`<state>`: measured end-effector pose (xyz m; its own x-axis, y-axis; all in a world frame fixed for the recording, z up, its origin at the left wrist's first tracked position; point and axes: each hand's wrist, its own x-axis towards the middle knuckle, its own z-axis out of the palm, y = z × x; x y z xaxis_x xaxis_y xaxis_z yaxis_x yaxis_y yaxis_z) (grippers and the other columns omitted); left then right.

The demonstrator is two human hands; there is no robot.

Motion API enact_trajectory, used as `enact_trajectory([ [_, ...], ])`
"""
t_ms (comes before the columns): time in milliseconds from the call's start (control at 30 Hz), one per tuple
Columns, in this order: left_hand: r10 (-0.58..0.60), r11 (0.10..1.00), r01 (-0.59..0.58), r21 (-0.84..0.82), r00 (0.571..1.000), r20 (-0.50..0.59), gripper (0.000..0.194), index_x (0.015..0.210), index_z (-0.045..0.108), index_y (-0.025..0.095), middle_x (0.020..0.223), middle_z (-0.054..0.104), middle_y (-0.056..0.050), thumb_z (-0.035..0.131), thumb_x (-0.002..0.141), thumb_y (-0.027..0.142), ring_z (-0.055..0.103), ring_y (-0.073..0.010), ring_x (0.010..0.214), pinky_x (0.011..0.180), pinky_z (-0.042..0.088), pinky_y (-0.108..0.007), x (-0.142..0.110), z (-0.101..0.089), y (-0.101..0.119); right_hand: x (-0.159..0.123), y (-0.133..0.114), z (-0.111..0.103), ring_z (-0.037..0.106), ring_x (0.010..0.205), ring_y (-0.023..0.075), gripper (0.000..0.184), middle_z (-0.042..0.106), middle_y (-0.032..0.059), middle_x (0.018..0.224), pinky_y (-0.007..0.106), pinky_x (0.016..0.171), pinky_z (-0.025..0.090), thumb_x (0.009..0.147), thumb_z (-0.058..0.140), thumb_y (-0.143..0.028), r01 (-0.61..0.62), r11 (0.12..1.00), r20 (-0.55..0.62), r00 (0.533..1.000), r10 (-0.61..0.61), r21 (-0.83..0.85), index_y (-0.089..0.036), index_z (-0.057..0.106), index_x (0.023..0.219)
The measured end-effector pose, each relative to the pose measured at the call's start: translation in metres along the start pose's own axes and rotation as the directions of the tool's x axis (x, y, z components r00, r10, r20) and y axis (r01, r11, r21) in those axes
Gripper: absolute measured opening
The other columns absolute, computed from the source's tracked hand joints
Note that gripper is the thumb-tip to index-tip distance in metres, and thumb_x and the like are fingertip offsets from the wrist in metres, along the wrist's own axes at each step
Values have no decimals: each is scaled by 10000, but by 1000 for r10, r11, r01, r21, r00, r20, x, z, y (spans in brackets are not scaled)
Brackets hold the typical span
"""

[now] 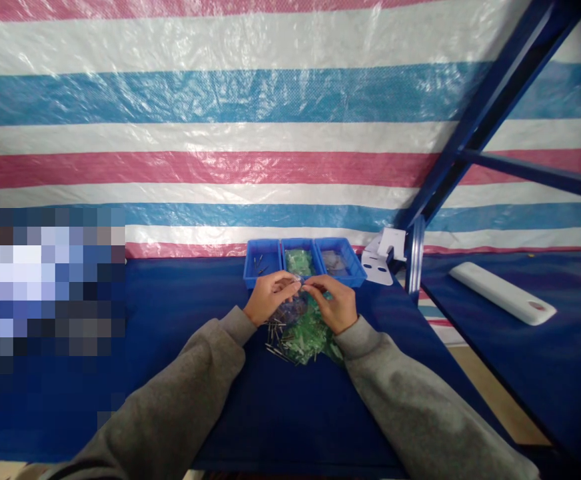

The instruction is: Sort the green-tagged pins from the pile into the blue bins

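Observation:
My left hand [272, 297] and my right hand [334, 303] meet in front of the blue bins, fingertips pinched close together. Between them is something small and clear-looking, too small to name. Below my hands lies a heap of small green packets [306, 339], with several thin metal pen-like sticks [276, 333] at its left side. Just beyond my fingers stand three blue bins: the left bin [262, 248] holds a few thin sticks, the middle one has green packets [298, 260], and the right one has clear packets [334, 262].
A white cut-out card piece [383, 257] stands right of the bins beside a blue metal post [414, 260]. A long white object [503, 293] lies on another blue table at the right, across a gap. Striped sheeting [220, 167] hangs behind. The far left is blurred out.

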<state>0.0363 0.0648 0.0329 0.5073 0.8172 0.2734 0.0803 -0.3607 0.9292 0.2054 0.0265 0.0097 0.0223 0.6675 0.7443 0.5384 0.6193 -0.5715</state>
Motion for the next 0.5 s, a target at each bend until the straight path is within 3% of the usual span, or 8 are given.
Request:
enact_trajectory([
  [167, 72, 981, -70, 182, 997, -4, 235, 873, 667, 115, 853, 688, -77, 600, 823, 335, 628, -164, 786, 708, 487, -251, 1, -2, 1, -1, 0, 1, 623, 661, 139, 116, 682, 20, 765, 260, 649, 504, 863, 569, -274, 1, 1000, -15, 1000, -2, -12, -203, 651, 825],
  [500, 114, 967, -110, 228, 993, -4, 190, 889, 697, 134, 921, 704, -85, 594, 823, 280, 635, -183, 856, 726, 485, -271, 4, -7, 5, 1, -2, -2, 611, 643, 147, 148, 675, 27, 747, 270, 627, 501, 869, 551, -303, -49, 999, -35, 998, 48, -23, -205, 647, 814],
])
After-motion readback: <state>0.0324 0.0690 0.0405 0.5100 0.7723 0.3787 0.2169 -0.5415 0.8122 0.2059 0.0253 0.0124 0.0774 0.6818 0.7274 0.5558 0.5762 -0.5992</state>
